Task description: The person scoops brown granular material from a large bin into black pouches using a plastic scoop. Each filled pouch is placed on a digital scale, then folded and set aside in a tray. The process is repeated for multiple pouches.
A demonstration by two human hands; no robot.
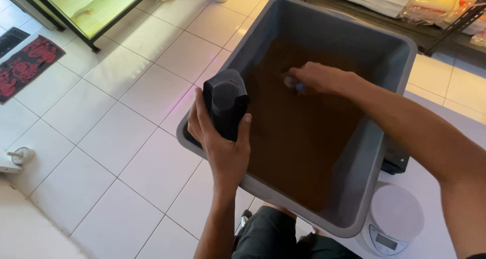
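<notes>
My left hand grips a dark bag at the grey tub's rim, still unfilled, while my right hand clenches a small scoop in brown powder.

Aquarium shop or fish room; glass tank on stand; white tiled floor; stocked shelves

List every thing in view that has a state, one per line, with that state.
Grey tub: open-topped, tilted, holding brown powdery fill.
Brown fill: loose, covering the tub floor.
Dark bottle-shaped container: upright at the tub's near rim, held.
Left hand: wrapped around the dark container.
Right hand: inside the tub, fingers closed on a small pale object.
Kitchen scale: nothing on its platform, display too small to tell.
</notes>
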